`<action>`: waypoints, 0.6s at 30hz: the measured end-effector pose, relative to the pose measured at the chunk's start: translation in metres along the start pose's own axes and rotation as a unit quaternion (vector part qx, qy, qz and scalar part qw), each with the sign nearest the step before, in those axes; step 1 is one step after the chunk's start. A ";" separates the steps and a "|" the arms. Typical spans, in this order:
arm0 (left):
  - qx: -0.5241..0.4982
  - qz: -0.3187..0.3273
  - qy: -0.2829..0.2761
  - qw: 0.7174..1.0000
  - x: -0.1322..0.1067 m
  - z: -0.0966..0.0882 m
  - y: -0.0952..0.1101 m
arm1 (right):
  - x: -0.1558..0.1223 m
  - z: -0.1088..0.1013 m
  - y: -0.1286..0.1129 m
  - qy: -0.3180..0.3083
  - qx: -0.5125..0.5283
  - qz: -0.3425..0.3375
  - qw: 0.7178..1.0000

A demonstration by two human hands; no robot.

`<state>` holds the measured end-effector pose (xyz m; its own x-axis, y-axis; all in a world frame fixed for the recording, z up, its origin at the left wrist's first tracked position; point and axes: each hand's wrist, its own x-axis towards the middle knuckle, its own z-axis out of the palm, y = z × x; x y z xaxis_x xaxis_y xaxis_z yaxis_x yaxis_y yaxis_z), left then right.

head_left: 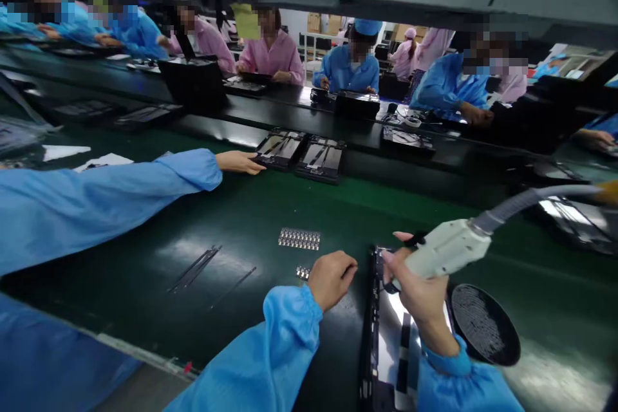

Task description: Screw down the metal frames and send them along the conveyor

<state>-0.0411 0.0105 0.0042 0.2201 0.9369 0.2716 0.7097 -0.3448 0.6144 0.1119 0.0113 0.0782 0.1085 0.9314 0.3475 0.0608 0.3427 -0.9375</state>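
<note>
My right hand [418,290] is wrapped round a white power tool [449,248] whose grey hose [531,201] runs off to the right. The tool hangs over the top end of a dark flat panel [386,347] lying on the green belt [270,206]. My left hand [332,278] is curled into a loose fist just left of that panel, its fingertips pinched near a small strip of metal parts [302,272]. What the pinch holds is too small to make out. A larger strip of metal parts [299,239] lies farther up the belt.
A co-worker's blue sleeve [106,196] reaches from the left, with that hand [239,162] on two dark trays [302,156]. A round black dish [484,324] sits right of my panel. Thin black strips [196,267] lie to the left. Several people work along the far bench.
</note>
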 end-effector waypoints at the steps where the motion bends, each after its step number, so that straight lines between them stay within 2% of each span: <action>1: -0.001 -0.018 0.008 1.000 0.001 -0.002 -0.002 | 0.002 0.004 0.005 -0.003 -0.006 -0.003 1.000; 4: 0.000 -0.042 0.016 0.999 0.004 -0.003 -0.006 | 0.004 0.008 0.014 -0.007 -0.018 -0.003 1.000; 10: -0.006 -0.029 0.028 0.999 0.004 0.000 -0.005 | 0.004 0.007 0.019 -0.015 -0.002 0.011 1.000; 18: -0.099 -0.030 0.104 0.989 0.009 -0.010 -0.007 | 0.000 0.009 0.019 -0.018 -0.029 0.005 0.999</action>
<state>-0.0506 0.0208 0.0097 0.0235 0.9310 0.3643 0.5685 -0.3121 0.7611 0.1045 0.0189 0.0599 0.0736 0.9389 0.3362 0.1165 0.3267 -0.9379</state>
